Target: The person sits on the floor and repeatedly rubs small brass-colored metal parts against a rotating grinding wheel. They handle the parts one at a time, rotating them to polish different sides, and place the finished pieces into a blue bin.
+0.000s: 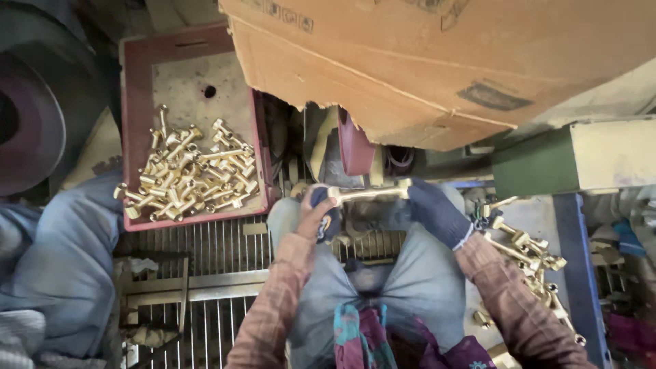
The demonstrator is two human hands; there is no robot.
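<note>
Both hands are on one long brass fitting (369, 193), held level across the lap, probably so each end is supported while it faces the machine at 12 o'clock. The left hand (321, 213) has a dark glove on just the fingers, curled tight round the left end. The right hand (436, 210), fully gloved in dark blue, is clamped over the right end.

At 9 o'clock there's a red plastic crate (137, 82) with a heap of the same brass pieces (188, 174), way too tangled to count, dozens I'd guess. A second loose pile (526, 253) runs along at 3 o'clock. A big cardboard box (437, 61) hangs overhead, and there's a metal grate (219, 253) underneath.
</note>
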